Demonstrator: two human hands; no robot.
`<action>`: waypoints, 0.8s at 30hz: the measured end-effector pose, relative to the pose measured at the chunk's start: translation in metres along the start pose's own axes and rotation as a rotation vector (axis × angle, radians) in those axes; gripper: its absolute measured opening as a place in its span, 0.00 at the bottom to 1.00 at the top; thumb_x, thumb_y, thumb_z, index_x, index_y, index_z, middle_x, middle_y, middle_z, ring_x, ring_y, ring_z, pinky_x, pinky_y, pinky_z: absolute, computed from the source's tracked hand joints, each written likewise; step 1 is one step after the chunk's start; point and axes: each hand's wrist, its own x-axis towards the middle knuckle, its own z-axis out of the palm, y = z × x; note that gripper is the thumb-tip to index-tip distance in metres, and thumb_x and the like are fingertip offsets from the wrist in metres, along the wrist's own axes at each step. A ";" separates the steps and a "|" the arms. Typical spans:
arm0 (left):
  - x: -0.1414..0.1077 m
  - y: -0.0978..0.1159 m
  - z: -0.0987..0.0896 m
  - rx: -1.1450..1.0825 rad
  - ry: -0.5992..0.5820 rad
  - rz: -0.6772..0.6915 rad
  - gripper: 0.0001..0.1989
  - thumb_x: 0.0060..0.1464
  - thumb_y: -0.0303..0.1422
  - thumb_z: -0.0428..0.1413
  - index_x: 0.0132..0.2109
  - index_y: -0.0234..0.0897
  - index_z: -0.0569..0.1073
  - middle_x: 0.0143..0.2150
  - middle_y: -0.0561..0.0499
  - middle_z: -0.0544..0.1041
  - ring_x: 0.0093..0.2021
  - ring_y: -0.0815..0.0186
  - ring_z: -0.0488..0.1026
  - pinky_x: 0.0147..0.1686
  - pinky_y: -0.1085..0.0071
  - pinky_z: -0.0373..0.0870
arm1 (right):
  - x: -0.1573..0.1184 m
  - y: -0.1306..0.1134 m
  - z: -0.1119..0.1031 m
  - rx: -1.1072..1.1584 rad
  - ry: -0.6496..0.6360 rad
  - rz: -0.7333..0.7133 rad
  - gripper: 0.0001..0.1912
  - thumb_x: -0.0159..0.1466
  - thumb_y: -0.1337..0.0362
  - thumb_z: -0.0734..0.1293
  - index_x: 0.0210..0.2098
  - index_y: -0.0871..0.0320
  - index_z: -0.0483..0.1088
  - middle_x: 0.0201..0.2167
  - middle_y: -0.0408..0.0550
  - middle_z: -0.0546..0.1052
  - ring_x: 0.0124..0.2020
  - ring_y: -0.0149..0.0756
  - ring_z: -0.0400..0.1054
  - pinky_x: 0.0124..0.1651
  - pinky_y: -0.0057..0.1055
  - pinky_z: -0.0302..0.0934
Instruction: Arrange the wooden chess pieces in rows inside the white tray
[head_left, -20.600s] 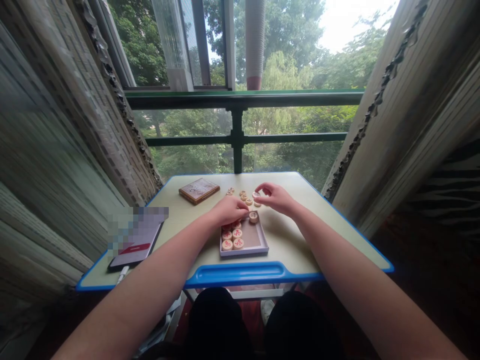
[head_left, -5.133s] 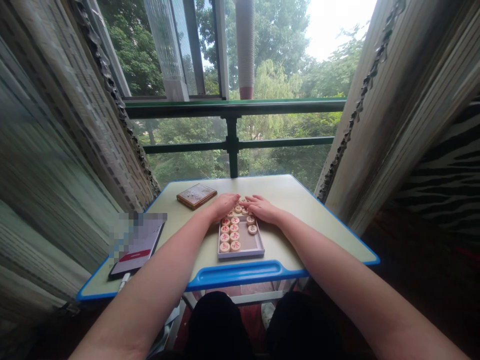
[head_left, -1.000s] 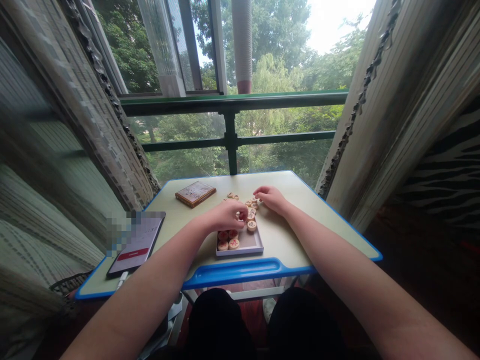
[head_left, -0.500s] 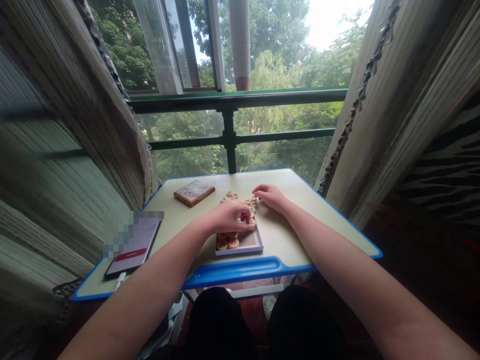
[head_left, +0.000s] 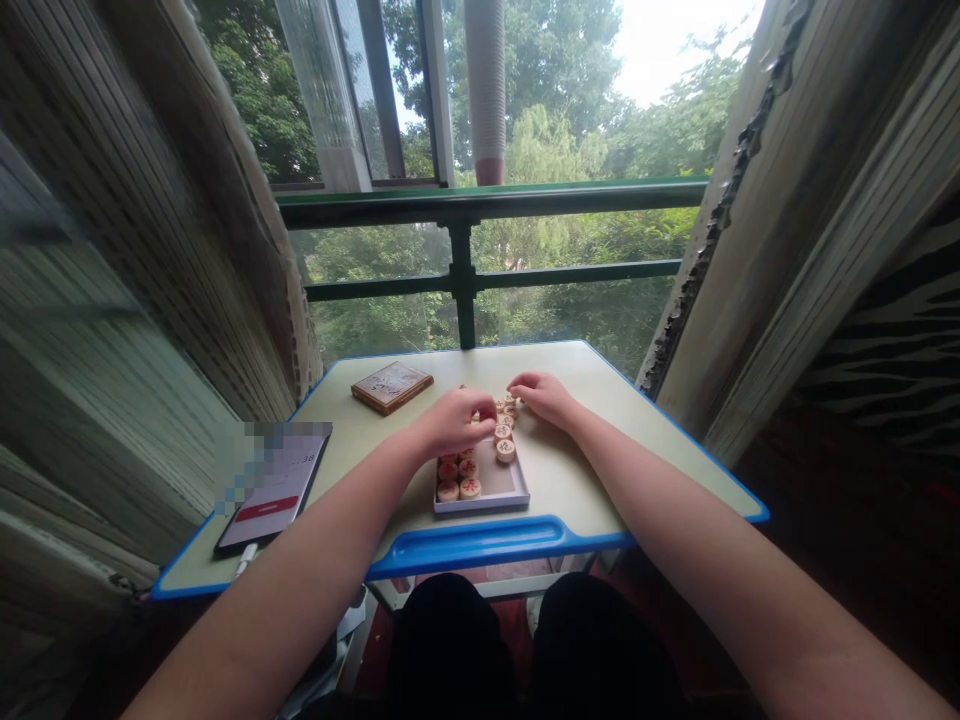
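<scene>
My left hand (head_left: pixel 459 420) hovers over the left part of a shallow pale box (head_left: pixel 504 485), its fingers curled and a gap between thumb and forefinger, with nothing seen in them. Below it in the box are several round wooden Chinese chess pieces with red characters (head_left: pixel 469 488). More dark-marked pieces stand in a column on the box's right side, the nearest being a single piece (head_left: pixel 505 452). My right hand (head_left: pixel 546 396) rests at the column's far end, fingers bent and tips against pieces (head_left: pixel 510 400); what they grip is hidden.
A flat brown case (head_left: pixel 392 388) lies at the back left of the pale, blue-edged table (head_left: pixel 592 450). A tablet or phone (head_left: pixel 277 490) with a white cable (head_left: pixel 246 558) lies at the left edge. Curtains flank the table, and a green railing (head_left: pixel 463 290) stands behind it.
My left hand has let go of the nearest dark-marked piece and moved up and left, leaving it in the box. My right hand keeps its place.
</scene>
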 end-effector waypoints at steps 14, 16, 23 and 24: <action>0.014 -0.070 0.020 0.122 0.036 -0.224 0.20 0.56 0.31 0.42 0.49 0.34 0.74 0.55 0.46 0.72 0.55 0.62 0.66 0.59 0.65 0.56 | -0.003 0.001 0.005 -0.321 -0.146 -0.234 0.14 0.61 0.60 0.61 0.40 0.55 0.77 0.47 0.50 0.74 0.52 0.43 0.63 0.60 0.42 0.48; 0.015 -0.069 0.021 0.102 0.025 -0.231 0.20 0.57 0.32 0.42 0.48 0.36 0.75 0.54 0.47 0.72 0.55 0.62 0.66 0.58 0.64 0.56 | -0.003 0.001 0.005 -0.320 -0.177 -0.238 0.16 0.62 0.59 0.60 0.42 0.55 0.76 0.48 0.50 0.74 0.52 0.43 0.63 0.60 0.42 0.48; 0.016 -0.065 0.019 0.088 0.042 -0.246 0.19 0.56 0.32 0.43 0.46 0.39 0.76 0.51 0.50 0.75 0.53 0.61 0.66 0.57 0.64 0.57 | -0.004 -0.004 0.011 -0.336 -0.184 -0.269 0.19 0.64 0.56 0.57 0.46 0.54 0.74 0.50 0.48 0.74 0.54 0.43 0.60 0.61 0.42 0.48; 0.017 -0.064 0.019 0.098 0.046 -0.263 0.19 0.55 0.32 0.43 0.47 0.39 0.76 0.50 0.50 0.76 0.53 0.61 0.66 0.57 0.64 0.58 | -0.004 -0.005 0.012 -0.337 -0.192 -0.270 0.20 0.64 0.55 0.57 0.46 0.55 0.74 0.50 0.48 0.74 0.54 0.43 0.61 0.61 0.42 0.48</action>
